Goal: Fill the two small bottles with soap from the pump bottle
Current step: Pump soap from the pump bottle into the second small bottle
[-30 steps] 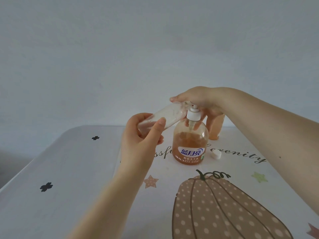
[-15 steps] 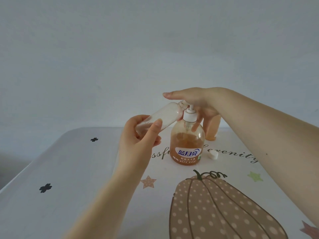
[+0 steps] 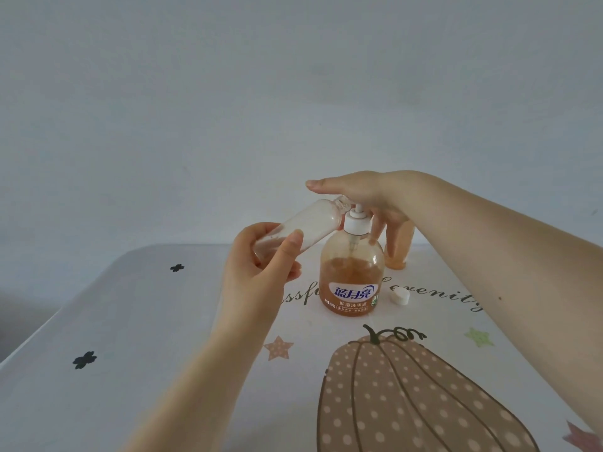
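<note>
- The desk (image 3: 137, 321) carried everything within my reach.
- The pump bottle (image 3: 350, 275) stood upright on it, so my right hand (image 3: 365, 194) lay flat on the pump head, fingers straight, to press.
- Behind it stood the filled small bottle (image 3: 398, 246), parked aside.
- My left hand (image 3: 261, 265) gripped the clear small bottle (image 3: 310, 225), tilted, mouth at the spout.
- Its white cap (image 3: 400, 296) lay off, beside the pump bottle.

An amber pump bottle (image 3: 351, 275) stands upright, a clear small bottle (image 3: 303, 228) tilted at its spout, another soap-filled bottle (image 3: 398, 249) behind.
</note>
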